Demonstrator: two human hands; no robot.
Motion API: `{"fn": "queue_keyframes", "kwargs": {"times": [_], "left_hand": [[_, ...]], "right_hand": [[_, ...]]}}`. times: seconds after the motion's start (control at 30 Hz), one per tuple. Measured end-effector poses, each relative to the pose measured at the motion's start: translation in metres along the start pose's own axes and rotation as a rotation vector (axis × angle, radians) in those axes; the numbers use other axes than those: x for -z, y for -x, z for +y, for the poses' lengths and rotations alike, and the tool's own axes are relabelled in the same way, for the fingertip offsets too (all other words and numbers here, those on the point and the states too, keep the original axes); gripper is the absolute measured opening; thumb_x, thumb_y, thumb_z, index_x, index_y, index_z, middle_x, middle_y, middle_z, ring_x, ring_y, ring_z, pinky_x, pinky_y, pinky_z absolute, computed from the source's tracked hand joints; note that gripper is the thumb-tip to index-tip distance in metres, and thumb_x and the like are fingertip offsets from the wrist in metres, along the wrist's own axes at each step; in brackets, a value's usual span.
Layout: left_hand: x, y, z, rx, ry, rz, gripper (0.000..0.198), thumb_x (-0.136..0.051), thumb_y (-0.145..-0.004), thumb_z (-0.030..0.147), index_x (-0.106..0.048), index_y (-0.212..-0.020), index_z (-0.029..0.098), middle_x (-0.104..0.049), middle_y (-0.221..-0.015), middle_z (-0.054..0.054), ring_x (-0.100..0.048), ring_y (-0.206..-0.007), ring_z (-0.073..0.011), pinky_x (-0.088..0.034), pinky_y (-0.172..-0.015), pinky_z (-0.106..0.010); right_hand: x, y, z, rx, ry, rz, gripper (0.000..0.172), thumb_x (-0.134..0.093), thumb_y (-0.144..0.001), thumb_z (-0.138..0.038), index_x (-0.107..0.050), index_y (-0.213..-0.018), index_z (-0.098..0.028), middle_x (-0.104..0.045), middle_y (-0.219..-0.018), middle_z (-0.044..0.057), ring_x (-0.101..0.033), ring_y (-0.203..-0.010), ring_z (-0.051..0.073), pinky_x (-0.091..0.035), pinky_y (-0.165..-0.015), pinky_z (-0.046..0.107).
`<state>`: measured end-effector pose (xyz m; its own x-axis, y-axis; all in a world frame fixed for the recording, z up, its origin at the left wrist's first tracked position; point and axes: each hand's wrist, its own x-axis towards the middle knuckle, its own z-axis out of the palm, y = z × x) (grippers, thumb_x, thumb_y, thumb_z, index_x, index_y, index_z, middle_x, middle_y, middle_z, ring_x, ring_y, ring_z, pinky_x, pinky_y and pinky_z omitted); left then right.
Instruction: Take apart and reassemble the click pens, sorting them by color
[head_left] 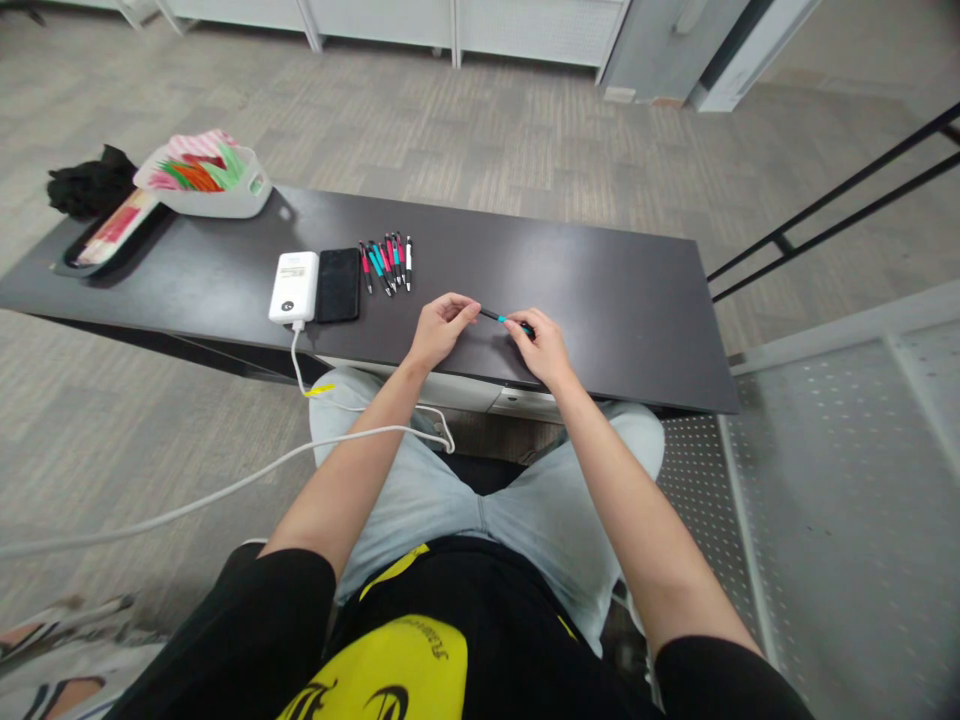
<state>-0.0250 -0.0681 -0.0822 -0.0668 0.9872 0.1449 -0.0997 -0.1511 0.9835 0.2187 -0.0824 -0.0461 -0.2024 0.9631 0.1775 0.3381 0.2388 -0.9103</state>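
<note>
Between my two hands, just over the front part of the dark desk (600, 290), is a black and teal pen (491, 315). My left hand (444, 325) pinches its dark left end between thumb and fingers. The fingers of my right hand (540, 345) are closed around its right part, hiding some of the teal barrel. Whether the pen is in one piece I cannot tell. To the left of my hands lies a row of several pens (386, 263), in pink, teal and white with black parts.
A black phone (339, 285) lies beside a white power bank (294, 285), whose white cable (225, 492) runs across my left forearm. At the far left are a white basket (247, 200), a black tray (82, 268) and black cloth (94, 182). Black metal bars (825, 210) stand at the right.
</note>
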Motion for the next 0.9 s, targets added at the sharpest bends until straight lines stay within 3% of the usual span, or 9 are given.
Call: {"fn": "queue_keyframes", "kwargs": {"times": [0.17, 0.33, 0.5, 0.63, 0.8, 0.9], "left_hand": [[0.004, 0.0, 0.002, 0.0, 0.03, -0.011, 0.075, -0.116, -0.072, 0.092, -0.089, -0.096, 0.026, -0.089, -0.098, -0.009, -0.084, -0.092, -0.0291, -0.072, -0.093, -0.048], [0.005, 0.0, 0.004, 0.004, 0.042, -0.05, 0.075, -0.117, -0.075, 0.089, -0.089, -0.099, 0.024, -0.091, -0.101, -0.007, -0.082, -0.098, -0.0259, -0.071, -0.102, -0.046], [0.007, 0.0, 0.002, 0.028, 0.052, -0.069, 0.074, -0.119, -0.076, 0.086, -0.088, -0.102, 0.023, -0.09, -0.099, -0.002, -0.079, -0.097, -0.025, -0.069, -0.105, -0.049], [0.007, 0.0, 0.002, 0.068, 0.041, -0.057, 0.066, -0.12, -0.083, 0.075, -0.087, -0.101, 0.021, -0.089, -0.098, -0.003, -0.079, -0.098, -0.0232, -0.068, -0.107, -0.045], [0.004, 0.001, 0.007, 0.087, 0.027, -0.025, 0.085, -0.119, -0.07, 0.091, -0.087, -0.103, 0.019, -0.091, -0.102, -0.007, -0.079, -0.1, -0.0259, -0.068, -0.111, -0.05], [0.002, 0.002, 0.007, 0.085, 0.024, 0.001, 0.081, -0.119, -0.068, 0.09, -0.089, -0.099, 0.022, -0.091, -0.101, -0.01, -0.081, -0.098, -0.0296, -0.071, -0.107, -0.053]], "right_hand": [[0.0, 0.003, 0.002, -0.013, -0.031, 0.0, 0.03, -0.094, -0.093, -0.063, -0.08, -0.104, -0.039, -0.085, -0.102, 0.008, -0.078, -0.095, 0.037, -0.067, -0.1, 0.057], [0.0, 0.002, 0.004, -0.014, 0.027, -0.062, 0.041, -0.08, -0.107, -0.076, -0.076, -0.089, -0.039, -0.088, -0.099, 0.01, -0.082, -0.106, 0.042, -0.066, -0.109, 0.06], [0.0, 0.002, 0.007, 0.013, 0.024, -0.034, 0.034, -0.089, -0.099, -0.072, -0.081, -0.1, -0.039, -0.09, -0.105, 0.009, -0.082, -0.1, 0.039, -0.067, -0.106, 0.057], [0.0, 0.002, 0.008, -0.022, 0.032, -0.099, 0.047, -0.074, -0.109, -0.082, -0.08, -0.093, -0.038, -0.087, -0.089, 0.008, -0.082, -0.094, 0.039, -0.066, -0.107, 0.058], [-0.001, 0.0, 0.009, 0.012, 0.032, -0.041, 0.042, -0.09, -0.098, -0.08, -0.083, -0.099, -0.039, -0.094, -0.107, 0.009, -0.085, -0.103, 0.04, -0.069, -0.107, 0.058], [-0.001, 0.0, 0.011, 0.005, 0.053, -0.076, 0.044, -0.081, -0.106, -0.081, -0.082, -0.094, -0.038, -0.091, -0.095, 0.008, -0.084, -0.096, 0.039, -0.069, -0.104, 0.056]]}}
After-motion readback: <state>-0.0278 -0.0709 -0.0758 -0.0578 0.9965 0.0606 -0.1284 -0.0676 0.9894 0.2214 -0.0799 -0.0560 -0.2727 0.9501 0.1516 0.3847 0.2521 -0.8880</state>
